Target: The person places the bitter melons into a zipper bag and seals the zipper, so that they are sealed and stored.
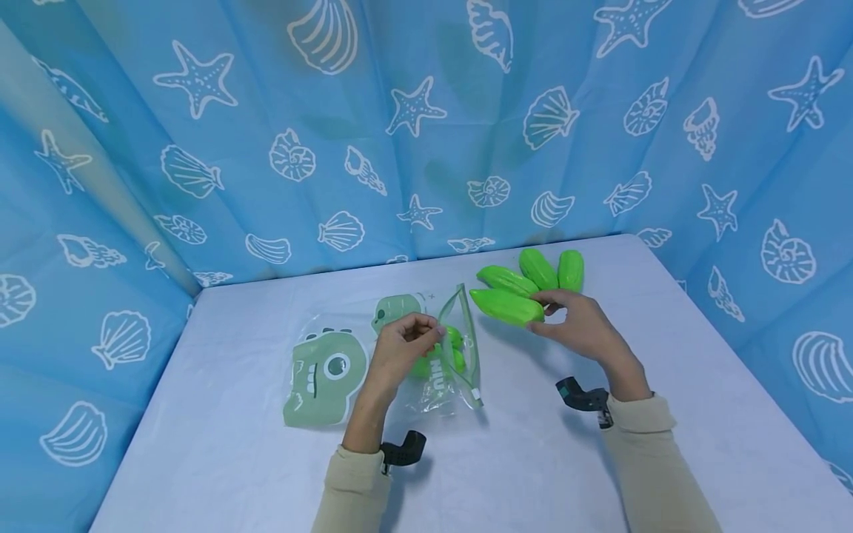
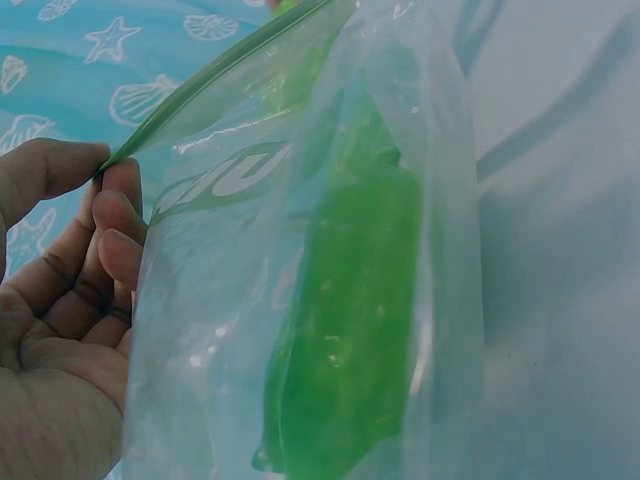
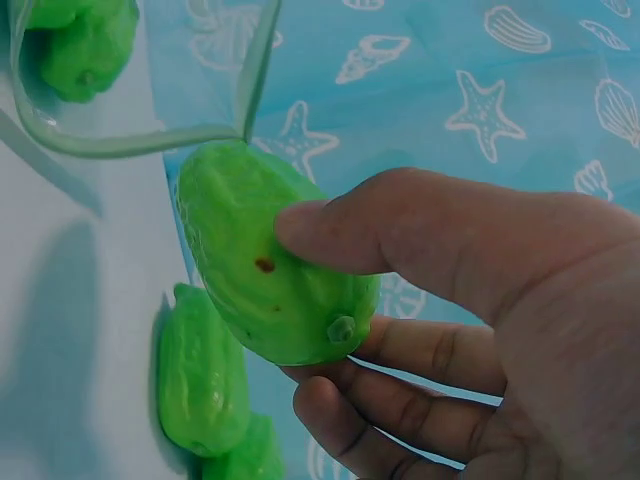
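Observation:
My left hand [image 1: 406, 348] pinches the green zip edge of a clear zip bag [image 2: 215, 340] between thumb and fingers, and the bag's mouth gapes to the right. Printed on the bag is a green dinosaur. Through its plastic show green bitter melons [image 2: 350, 310] lying inside. My right hand [image 1: 580, 326] grips a bright green, bumpy bitter melon [image 1: 506, 306] by its stem end, thumb on one side and fingers on the other. Its pointed end faces the bag's mouth. In the right wrist view a small brown spot marks this bitter melon [image 3: 262, 290].
Behind the held one, more bitter melons [image 1: 537, 269] lie on the white table [image 1: 220, 385] at the back right. A blue curtain [image 1: 373, 148] with white shells and starfish hangs along the table's far edge. Both wrists carry a black camera [image 1: 405, 448].

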Tool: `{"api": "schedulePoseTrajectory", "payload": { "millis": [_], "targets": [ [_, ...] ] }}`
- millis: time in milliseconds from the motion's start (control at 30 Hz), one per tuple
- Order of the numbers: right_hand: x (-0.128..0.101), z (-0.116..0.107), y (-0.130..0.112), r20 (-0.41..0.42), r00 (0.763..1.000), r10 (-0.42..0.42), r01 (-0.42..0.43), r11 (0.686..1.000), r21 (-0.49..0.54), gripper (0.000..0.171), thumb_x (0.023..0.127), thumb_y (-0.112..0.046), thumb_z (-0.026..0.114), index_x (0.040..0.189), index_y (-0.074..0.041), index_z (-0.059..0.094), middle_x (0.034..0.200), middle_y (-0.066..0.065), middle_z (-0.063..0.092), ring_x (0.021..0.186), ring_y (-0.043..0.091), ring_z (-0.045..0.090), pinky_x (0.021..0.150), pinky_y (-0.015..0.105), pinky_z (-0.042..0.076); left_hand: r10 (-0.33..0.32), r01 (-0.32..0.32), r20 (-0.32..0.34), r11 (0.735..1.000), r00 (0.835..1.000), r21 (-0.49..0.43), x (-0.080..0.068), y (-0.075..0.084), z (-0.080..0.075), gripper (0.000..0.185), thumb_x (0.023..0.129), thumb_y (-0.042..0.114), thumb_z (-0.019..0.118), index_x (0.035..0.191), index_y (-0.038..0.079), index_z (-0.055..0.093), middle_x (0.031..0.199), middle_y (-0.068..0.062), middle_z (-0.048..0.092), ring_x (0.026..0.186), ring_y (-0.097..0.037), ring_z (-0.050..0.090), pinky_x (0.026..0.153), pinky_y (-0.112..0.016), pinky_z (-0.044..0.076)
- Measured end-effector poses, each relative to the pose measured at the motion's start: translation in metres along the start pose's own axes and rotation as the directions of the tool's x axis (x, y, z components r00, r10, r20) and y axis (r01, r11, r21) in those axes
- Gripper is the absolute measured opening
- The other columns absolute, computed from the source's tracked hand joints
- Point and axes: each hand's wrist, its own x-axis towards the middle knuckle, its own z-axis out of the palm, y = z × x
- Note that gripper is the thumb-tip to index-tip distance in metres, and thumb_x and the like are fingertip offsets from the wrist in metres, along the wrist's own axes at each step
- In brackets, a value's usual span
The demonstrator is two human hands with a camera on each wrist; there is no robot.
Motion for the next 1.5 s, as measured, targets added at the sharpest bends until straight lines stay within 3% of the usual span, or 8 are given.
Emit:
{"api": "schedulePoseTrajectory", "payload": {
  "millis": [333,533,900,1067,1333,1500],
  "targets": [
    [0.004,0.013,-0.002,0.021,0.997,-0.077,0.076,0.997,0.030,0.053,0.078,-0.029,0.073,0.123,-0.008,0.056,0.106,0.008,0.059,0.100,0.027,0.052,0.074,0.039,0.043,0.018,-0.019,-0.010,1.000,1.000,-0.016,0.008,-0.023,0.002,0.020,0.084,0.029,0.067,0.094,0.011,0.066,0.086,-0.005,0.063,0.076,-0.034,0.055,0.064,-0.042,0.049],
    [0.002,0.014,0.000,0.033,0.996,-0.085,0.083,0.996,0.039,0.053,0.078,-0.032,0.073,0.123,-0.009,0.056,0.105,0.007,0.059,0.100,0.025,0.052,0.076,0.041,0.043,0.014,-0.014,0.003,1.000,1.000,-0.010,0.007,-0.024,0.002,0.018,0.085,0.030,0.067,0.093,0.013,0.066,0.085,-0.005,0.063,0.073,-0.028,0.055,0.066,-0.049,0.047],
    [0.003,0.019,-0.001,0.026,0.992,-0.125,0.123,0.990,0.072,0.052,0.078,-0.031,0.073,0.123,-0.011,0.057,0.106,0.005,0.059,0.099,0.024,0.051,0.080,0.045,0.042,0.017,-0.017,0.030,1.000,0.999,-0.003,0.011,-0.026,0.003,0.022,0.084,0.033,0.067,0.093,0.013,0.066,0.086,-0.005,0.062,0.071,-0.020,0.054,0.065,-0.042,0.048],
    [0.005,0.022,-0.003,0.031,0.987,-0.159,0.156,0.983,0.101,0.051,0.078,-0.027,0.074,0.123,-0.009,0.057,0.108,0.005,0.060,0.099,0.024,0.051,0.083,0.050,0.042,0.002,-0.002,0.017,1.000,1.000,0.001,0.010,-0.025,0.003,0.022,0.084,0.032,0.067,0.093,0.013,0.066,0.086,-0.005,0.062,0.071,-0.021,0.055,0.066,-0.044,0.048],
    [0.015,0.036,-0.014,0.016,0.986,-0.167,0.165,0.983,0.084,0.049,0.078,-0.032,0.072,0.122,-0.016,0.058,0.110,-0.001,0.060,0.099,0.018,0.052,0.080,0.040,0.042,0.020,-0.020,0.021,1.000,1.000,0.002,0.011,-0.021,0.003,0.021,0.084,0.032,0.067,0.094,0.013,0.066,0.087,-0.005,0.062,0.073,-0.026,0.055,0.066,-0.042,0.048],
    [0.016,0.052,-0.019,0.010,0.988,-0.154,0.152,0.979,0.133,0.049,0.080,-0.033,0.071,0.123,-0.016,0.056,0.114,-0.002,0.059,0.100,0.020,0.053,0.081,0.043,0.042,-0.002,0.003,0.027,1.000,1.000,-0.027,0.008,-0.020,0.004,0.021,0.084,0.031,0.067,0.094,0.013,0.066,0.087,-0.006,0.062,0.074,-0.026,0.056,0.068,-0.044,0.048]
  ]
}}
